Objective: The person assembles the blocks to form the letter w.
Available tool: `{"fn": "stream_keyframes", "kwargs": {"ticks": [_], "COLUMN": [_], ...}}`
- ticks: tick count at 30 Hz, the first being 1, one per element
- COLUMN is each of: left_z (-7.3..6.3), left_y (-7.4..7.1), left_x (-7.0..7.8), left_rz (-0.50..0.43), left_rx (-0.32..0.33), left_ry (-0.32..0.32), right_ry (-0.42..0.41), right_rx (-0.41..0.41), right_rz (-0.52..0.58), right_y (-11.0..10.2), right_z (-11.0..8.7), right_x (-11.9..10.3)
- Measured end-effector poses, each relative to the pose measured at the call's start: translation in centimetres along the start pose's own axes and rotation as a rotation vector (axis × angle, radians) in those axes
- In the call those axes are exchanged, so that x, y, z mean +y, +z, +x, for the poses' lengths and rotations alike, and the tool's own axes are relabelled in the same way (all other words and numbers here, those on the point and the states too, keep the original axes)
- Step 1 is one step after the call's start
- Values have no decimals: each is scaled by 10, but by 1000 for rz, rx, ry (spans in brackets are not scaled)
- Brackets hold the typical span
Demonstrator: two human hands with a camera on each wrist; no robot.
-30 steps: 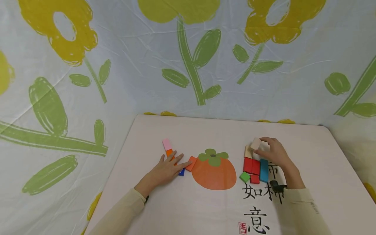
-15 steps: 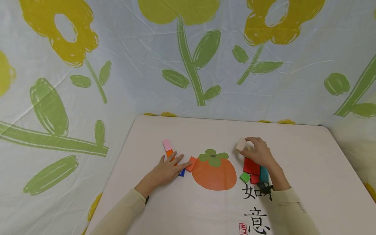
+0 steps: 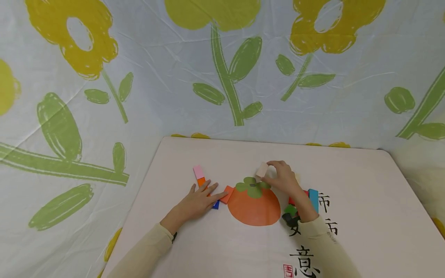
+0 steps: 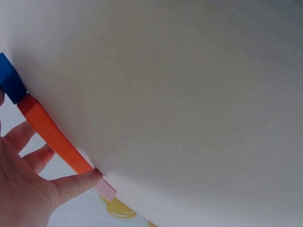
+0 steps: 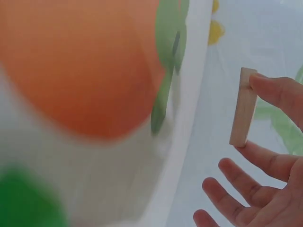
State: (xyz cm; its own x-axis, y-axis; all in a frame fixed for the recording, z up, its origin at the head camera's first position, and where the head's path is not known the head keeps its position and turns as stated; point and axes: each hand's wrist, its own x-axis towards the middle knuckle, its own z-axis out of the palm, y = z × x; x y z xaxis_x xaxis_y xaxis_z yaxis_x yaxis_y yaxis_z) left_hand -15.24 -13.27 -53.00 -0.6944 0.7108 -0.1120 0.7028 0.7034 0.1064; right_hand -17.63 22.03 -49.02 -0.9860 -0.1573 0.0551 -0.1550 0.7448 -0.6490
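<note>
Between thumb and index finger, my right hand (image 3: 284, 180) pinches a plain wooden block (image 3: 262, 170), held over the top of the printed persimmon (image 3: 255, 210). The right wrist view shows that wooden block (image 5: 244, 109) gripped at its two ends, other fingers loosely spread. My left hand (image 3: 195, 201) lies with fingers spread over a row of blocks. A pink block (image 3: 198, 172) tops the row, followed by a long orange block (image 4: 57, 137) and a blue block (image 4: 11, 78). The left thumb touches where orange meets pink. An orange-red square block (image 3: 226, 194) sits by the left fingertips.
Under my right forearm, a group of blocks is partly hidden: a teal block (image 3: 313, 200), a green block (image 3: 290, 209) and some red. Black characters (image 3: 303, 262) are printed on the pale table (image 3: 215, 247). A flowered cloth (image 3: 156, 96) hangs behind and to the left.
My right hand has carried the wooden block leftward, from above the right block group to the persimmon's leaves. My left hand stays in place.
</note>
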Motion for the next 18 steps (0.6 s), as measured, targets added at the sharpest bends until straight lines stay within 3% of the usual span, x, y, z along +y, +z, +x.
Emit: {"fn": "stream_keyframes", "kwargs": {"ticks": [10, 18], "left_z": [1, 2], "left_y": [2, 3], "left_x": [-2, -1], "left_rz": [-2, -6], "left_rx": [-4, -6], "left_ry": [-12, -17], "right_ry": [26, 28], "right_rx": [-42, -79], "right_rz": [29, 23], "right_y": [40, 62], "right_z": [16, 17], "right_x": [-27, -41]}}
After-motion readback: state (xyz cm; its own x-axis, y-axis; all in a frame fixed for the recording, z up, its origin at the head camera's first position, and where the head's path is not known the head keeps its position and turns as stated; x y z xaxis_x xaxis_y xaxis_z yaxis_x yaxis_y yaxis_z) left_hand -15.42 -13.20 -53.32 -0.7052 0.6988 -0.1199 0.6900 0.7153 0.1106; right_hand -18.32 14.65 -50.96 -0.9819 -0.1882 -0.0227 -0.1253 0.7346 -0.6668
